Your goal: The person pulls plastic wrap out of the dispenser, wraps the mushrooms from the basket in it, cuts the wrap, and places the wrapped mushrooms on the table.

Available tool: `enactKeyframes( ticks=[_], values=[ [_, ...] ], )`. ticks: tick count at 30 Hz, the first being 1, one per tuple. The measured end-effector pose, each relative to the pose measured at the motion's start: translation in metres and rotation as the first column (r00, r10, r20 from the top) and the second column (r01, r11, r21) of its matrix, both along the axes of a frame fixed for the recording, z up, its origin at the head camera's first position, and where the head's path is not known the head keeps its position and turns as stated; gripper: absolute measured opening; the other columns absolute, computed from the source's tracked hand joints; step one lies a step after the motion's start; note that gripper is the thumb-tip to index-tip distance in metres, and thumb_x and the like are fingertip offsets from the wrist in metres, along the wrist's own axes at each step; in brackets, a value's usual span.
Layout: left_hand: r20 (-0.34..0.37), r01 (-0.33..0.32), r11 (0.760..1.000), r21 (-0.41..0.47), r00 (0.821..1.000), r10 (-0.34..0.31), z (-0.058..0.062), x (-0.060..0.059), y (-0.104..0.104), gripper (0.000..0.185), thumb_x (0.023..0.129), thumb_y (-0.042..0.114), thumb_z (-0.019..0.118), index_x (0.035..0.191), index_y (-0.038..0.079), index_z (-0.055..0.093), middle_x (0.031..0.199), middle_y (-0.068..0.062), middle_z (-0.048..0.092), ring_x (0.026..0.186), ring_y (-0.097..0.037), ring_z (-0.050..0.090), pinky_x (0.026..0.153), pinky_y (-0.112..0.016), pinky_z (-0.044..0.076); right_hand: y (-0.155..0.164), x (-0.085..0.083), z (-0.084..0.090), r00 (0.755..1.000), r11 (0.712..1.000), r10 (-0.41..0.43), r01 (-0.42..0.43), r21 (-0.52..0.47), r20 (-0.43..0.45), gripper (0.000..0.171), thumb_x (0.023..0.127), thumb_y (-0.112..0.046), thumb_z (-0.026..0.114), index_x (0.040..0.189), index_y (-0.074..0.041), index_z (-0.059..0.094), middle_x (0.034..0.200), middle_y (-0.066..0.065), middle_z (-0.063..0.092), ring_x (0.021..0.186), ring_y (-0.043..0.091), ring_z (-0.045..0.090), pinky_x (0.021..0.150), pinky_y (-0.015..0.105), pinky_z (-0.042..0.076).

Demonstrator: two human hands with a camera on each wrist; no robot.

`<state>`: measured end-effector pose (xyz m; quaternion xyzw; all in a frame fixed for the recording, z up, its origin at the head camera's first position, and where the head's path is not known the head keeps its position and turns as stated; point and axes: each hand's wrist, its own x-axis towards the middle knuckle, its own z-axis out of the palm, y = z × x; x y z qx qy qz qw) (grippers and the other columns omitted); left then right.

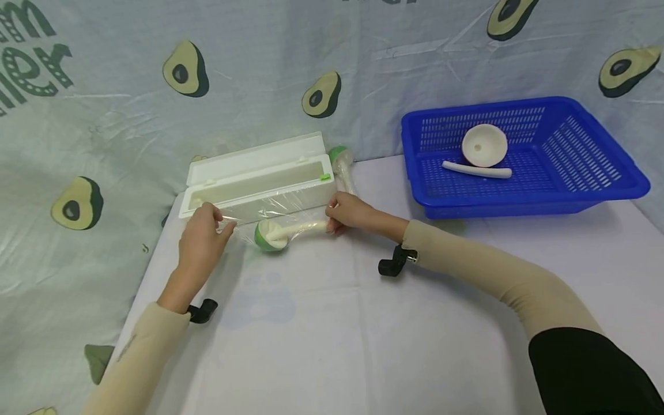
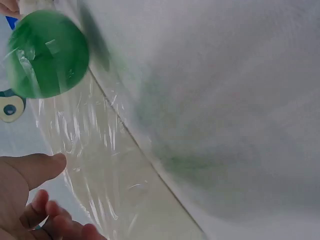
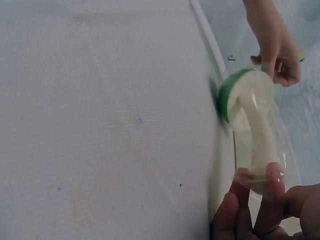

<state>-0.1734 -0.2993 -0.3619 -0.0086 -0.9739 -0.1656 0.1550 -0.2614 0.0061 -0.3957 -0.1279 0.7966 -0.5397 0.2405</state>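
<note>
A white cling-film dispenser box [image 1: 259, 180] lies open at the table's far edge. A sheet of clear cling film [image 1: 280, 214] is drawn out of it over a spoon with a green bowl and white handle [image 1: 272, 235]. My left hand [image 1: 204, 230] pinches the film's left edge; in the left wrist view its thumb [image 2: 32, 167] lies against the film [image 2: 95, 165] below the green bowl [image 2: 47, 55]. My right hand [image 1: 349, 212] pinches the film's right side, and its fingertips [image 3: 255, 197] press the film round the end of the spoon [image 3: 250, 115].
A second green-ended spoon wrapped in film [image 1: 339, 164] lies behind the box's right end. A blue plastic basket [image 1: 586, 173] at the far right holds a white bowl-shaped piece [image 1: 484, 145] and a white stick [image 1: 477, 170]. An avocado-print cloth backs the table.
</note>
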Motion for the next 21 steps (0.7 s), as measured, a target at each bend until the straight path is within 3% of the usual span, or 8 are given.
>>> enactKeyframes(
  ticks=[3, 5, 9, 11, 13, 15, 18, 21],
  values=[
    [-0.037, 0.079, 0.997, -0.023, 0.996, -0.080, 0.007, 0.012, 0.008, 0.025, 0.097, 0.014, 0.070, 0.090, 0.001, 0.049, 0.074, -0.011, 0.047, 0.061, -0.025, 0.044, 0.051, -0.035, 0.035, 0.000, 0.001, 0.002, 1.000, 1.000, 0.016, -0.016, 0.000, 0.000, 0.009, 0.101, -0.002, 0.048, 0.105, 0.002, 0.054, 0.069, 0.007, 0.067, 0.063, 0.012, 0.067, 0.064, 0.028, 0.061],
    [-0.027, 0.185, 0.983, -0.023, 0.982, -0.185, 0.010, 0.021, 0.013, 0.023, 0.096, 0.010, 0.070, 0.086, 0.004, 0.051, 0.070, -0.007, 0.049, 0.061, -0.022, 0.046, 0.052, -0.034, 0.038, 0.001, 0.002, 0.003, 0.999, 0.999, 0.033, -0.032, 0.028, -0.033, 0.009, 0.100, -0.003, 0.048, 0.105, 0.002, 0.054, 0.070, 0.006, 0.067, 0.062, 0.012, 0.066, 0.063, 0.027, 0.060],
    [0.068, 0.401, 0.915, -0.039, 0.915, -0.398, 0.007, 0.032, 0.019, 0.012, 0.092, 0.003, 0.074, 0.093, 0.004, 0.062, 0.090, -0.008, 0.062, 0.081, -0.025, 0.062, 0.069, -0.039, 0.055, 0.002, 0.002, 0.005, 0.986, 0.988, 0.074, -0.052, 0.143, -0.147, 0.010, 0.098, -0.004, 0.050, 0.105, 0.000, 0.056, 0.072, 0.005, 0.069, 0.062, 0.012, 0.065, 0.058, 0.023, 0.054],
    [0.095, 0.472, 0.880, -0.056, 0.880, -0.466, 0.002, 0.033, 0.019, 0.021, 0.088, 0.000, 0.078, 0.103, 0.002, 0.064, 0.106, -0.011, 0.062, 0.098, -0.029, 0.064, 0.082, -0.044, 0.057, 0.003, 0.001, 0.005, 0.974, 0.974, 0.104, -0.059, 0.217, -0.201, 0.010, 0.097, -0.004, 0.052, 0.105, -0.001, 0.056, 0.072, 0.004, 0.069, 0.062, 0.011, 0.064, 0.057, 0.022, 0.051],
    [0.093, 0.509, 0.857, -0.077, 0.860, -0.502, -0.004, 0.032, 0.018, 0.034, 0.083, -0.003, 0.081, 0.111, -0.002, 0.062, 0.119, -0.015, 0.058, 0.111, -0.033, 0.061, 0.090, -0.047, 0.055, 0.003, 0.000, 0.005, 0.965, 0.959, 0.139, -0.075, 0.274, -0.221, 0.011, 0.097, -0.004, 0.053, 0.107, -0.001, 0.055, 0.071, 0.004, 0.068, 0.061, 0.012, 0.064, 0.057, 0.022, 0.050],
    [0.087, 0.524, 0.848, -0.077, 0.851, -0.517, -0.009, 0.028, 0.017, 0.046, 0.080, -0.003, 0.084, 0.118, -0.004, 0.057, 0.126, -0.018, 0.053, 0.118, -0.034, 0.056, 0.096, -0.048, 0.053, 0.003, 0.000, 0.004, 0.955, 0.941, 0.178, -0.095, 0.325, -0.237, 0.013, 0.096, -0.004, 0.054, 0.108, 0.000, 0.053, 0.071, 0.003, 0.066, 0.060, 0.012, 0.063, 0.057, 0.022, 0.050],
    [0.119, 0.514, 0.857, -0.045, 0.854, -0.506, -0.015, 0.020, 0.018, 0.059, 0.082, -0.001, 0.083, 0.130, -0.006, 0.049, 0.137, -0.020, 0.044, 0.128, -0.038, 0.049, 0.102, -0.052, 0.049, 0.004, 0.000, 0.002, 0.930, 0.905, 0.241, -0.111, 0.412, -0.278, 0.018, 0.095, -0.006, 0.055, 0.111, 0.000, 0.050, 0.069, 0.002, 0.062, 0.058, 0.013, 0.059, 0.057, 0.024, 0.047],
    [0.184, 0.477, 0.879, 0.001, 0.864, -0.469, -0.018, 0.011, 0.023, 0.072, 0.085, 0.002, 0.081, 0.142, -0.007, 0.038, 0.148, -0.023, 0.034, 0.137, -0.041, 0.040, 0.109, -0.055, 0.042, 0.006, 0.004, 0.002, 0.915, 0.886, 0.252, -0.087, 0.455, -0.315, 0.021, 0.096, -0.008, 0.056, 0.114, -0.001, 0.048, 0.072, 0.004, 0.062, 0.058, 0.015, 0.057, 0.057, 0.026, 0.044]
  ],
)
